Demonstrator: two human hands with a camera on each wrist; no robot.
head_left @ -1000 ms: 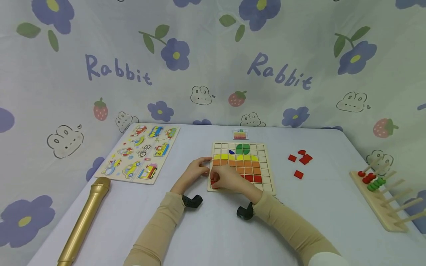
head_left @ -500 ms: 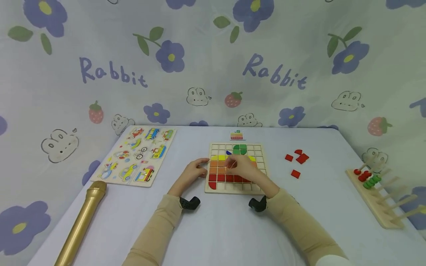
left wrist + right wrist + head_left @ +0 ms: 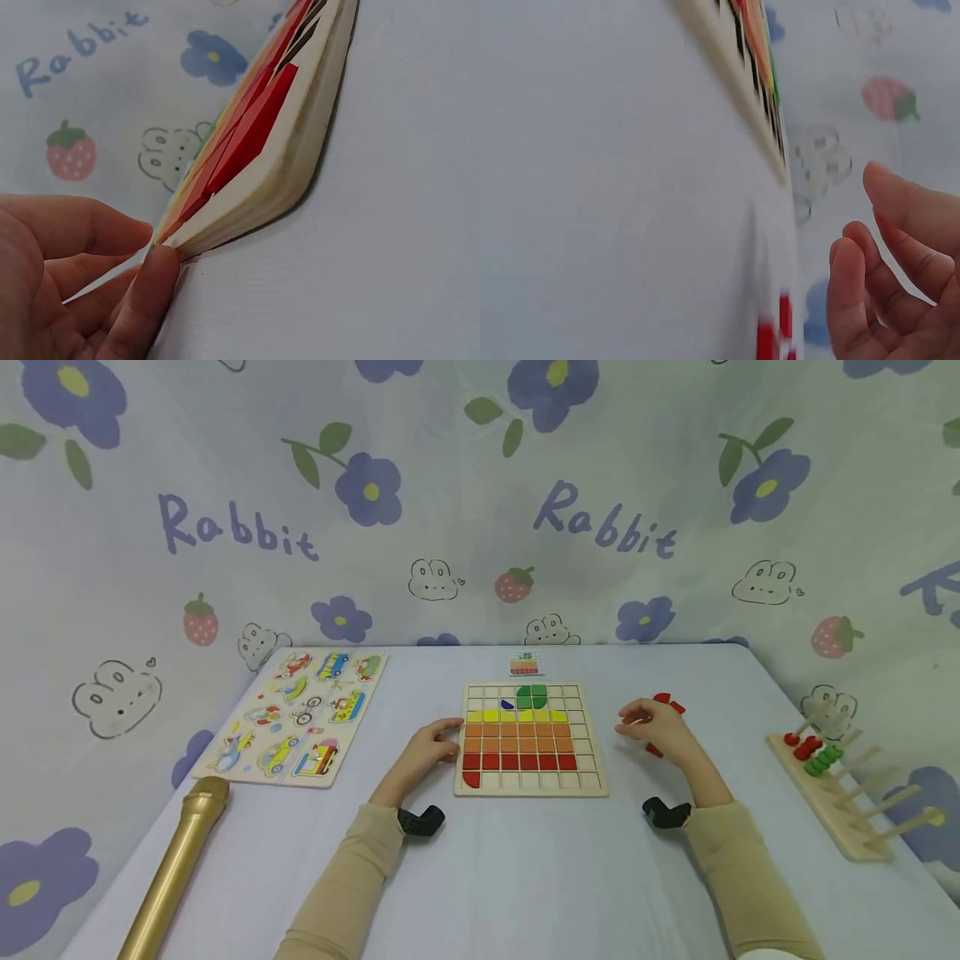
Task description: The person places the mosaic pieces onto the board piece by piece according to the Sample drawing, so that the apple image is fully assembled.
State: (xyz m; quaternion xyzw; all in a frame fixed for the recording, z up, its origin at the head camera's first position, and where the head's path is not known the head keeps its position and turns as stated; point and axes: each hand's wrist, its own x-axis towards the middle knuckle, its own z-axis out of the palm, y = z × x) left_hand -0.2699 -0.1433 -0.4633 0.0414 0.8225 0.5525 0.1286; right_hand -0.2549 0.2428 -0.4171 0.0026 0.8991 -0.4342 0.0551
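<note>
Head view first: the person's left hand (image 3: 422,748) sits against the left edge of the wooden grid board (image 3: 529,787), fingers loosely bent, fingertips touching the rim about halfway up. Forearm in a tan sleeve, flat along the bench (image 3: 510,877). The right hand (image 3: 654,729) is off to the board's right, well apart from it, hovering over the loose red tiles (image 3: 664,701); fingers relaxed and slightly curled, and it doesn't look like it's got anything in it. A couple of the tiles peek out behind and under that hand. The board is a pale wood square with a thin raised grid, filled in bands: yellow, orange, darker orange, red, plus a green blob and a small blue piece near the top and a red quarter-round at the bottom left corner. A little pattern card (image 3: 524,664) lies just beyond the board.

Left wrist view: thumb and a fingertip (image 3: 154,289) pinch the board's edge (image 3: 289,176), thumb on top, finger against the side. The edge is smooth light wood with rounded corners; the red tiles in the grid look flat, glossy, thin.

Right wrist view: pretty blurry. The right hand's fingers (image 3: 851,289) are bent but spread, nothing between them. The board's rim (image 3: 731,64) runs off toward the top, and a couple of red tiles (image 3: 776,330) sit fuzzy on the white cloth just beside the fingers.
</note>
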